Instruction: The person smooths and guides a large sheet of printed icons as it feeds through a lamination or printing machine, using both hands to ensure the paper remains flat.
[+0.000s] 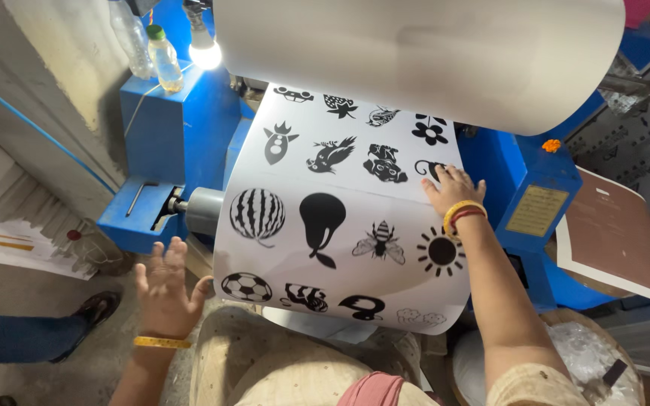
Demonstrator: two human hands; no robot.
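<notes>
Two hands showed: the left hand (165, 289) at the lower left of the frame and the right hand (451, 188) right of centre, flat on the printed sheet (340, 263). There was one such sheet, bearing about sixteen black pictures; the top row was partly hidden, so the count was uncertain. One large paper roll (430, 53) filled the top. Two plastic bottles (156, 49) stood at the upper left, beside one lit bulb (205, 53). One blue machine (182, 143) carried it all. One dark shoe (92, 308) appeared at the left edge.
</notes>
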